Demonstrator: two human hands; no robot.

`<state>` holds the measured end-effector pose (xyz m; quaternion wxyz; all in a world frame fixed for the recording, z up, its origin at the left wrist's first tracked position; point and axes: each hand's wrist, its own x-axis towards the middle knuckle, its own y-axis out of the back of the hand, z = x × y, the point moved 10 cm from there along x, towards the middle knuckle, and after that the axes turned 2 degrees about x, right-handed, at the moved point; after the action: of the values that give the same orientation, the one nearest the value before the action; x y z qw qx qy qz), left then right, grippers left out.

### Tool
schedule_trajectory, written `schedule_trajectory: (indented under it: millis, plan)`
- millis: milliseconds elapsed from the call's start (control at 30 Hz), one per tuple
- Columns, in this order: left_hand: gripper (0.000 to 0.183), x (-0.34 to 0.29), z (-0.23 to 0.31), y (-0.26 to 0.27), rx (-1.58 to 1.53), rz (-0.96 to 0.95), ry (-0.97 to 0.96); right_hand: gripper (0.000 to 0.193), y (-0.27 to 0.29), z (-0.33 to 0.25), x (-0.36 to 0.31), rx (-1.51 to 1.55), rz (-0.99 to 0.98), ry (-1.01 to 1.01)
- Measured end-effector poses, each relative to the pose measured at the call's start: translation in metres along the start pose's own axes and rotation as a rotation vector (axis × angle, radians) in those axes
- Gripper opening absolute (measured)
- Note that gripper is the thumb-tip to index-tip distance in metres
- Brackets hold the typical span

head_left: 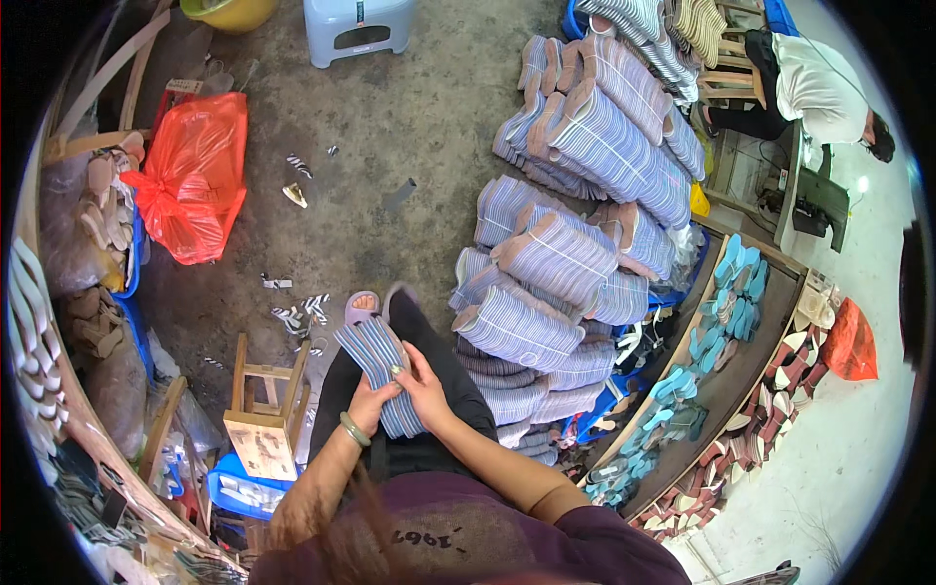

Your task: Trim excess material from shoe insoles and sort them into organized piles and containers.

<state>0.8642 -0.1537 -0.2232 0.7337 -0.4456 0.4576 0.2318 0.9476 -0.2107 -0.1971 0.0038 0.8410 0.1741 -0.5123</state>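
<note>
Over my lap I hold a small bundle of blue-and-grey striped shoe soles (370, 353), seemingly stacked together, tilted away from me. My left hand (369, 402), a bangle on its wrist, grips the near left side. From the right, my right hand (423, 386) wraps the same bundle, its fingers close to the left thumb. Part of the bundle lies hidden behind both hands. To the right of my knees rises a big heap of bundled striped soles (556, 244).
A wooden stool (258, 437) and a blue bin (244, 497) stand at my left. Farther off are a red plastic bag (200, 180) and a pale blue stool (359, 29). Fabric scraps (302, 312) lie on the floor. Teal slipper pieces (673, 385) fill a rack at right; another person (819, 83) bends beyond.
</note>
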Motion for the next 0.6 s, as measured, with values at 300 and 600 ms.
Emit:
schedule_trajectory:
  millis: [300, 600]
  plan:
    - [0.050, 0.050, 0.141, -0.063, 0.076, 0.096, -0.059, 0.051, -0.036, -0.118, 0.082, 0.005, -0.117, 0.059]
    - [0.051, 0.083, 0.233, -0.163, 0.170, 0.015, -0.042, 0.050, -0.024, -0.251, 0.112, 0.151, -0.043, 0.033]
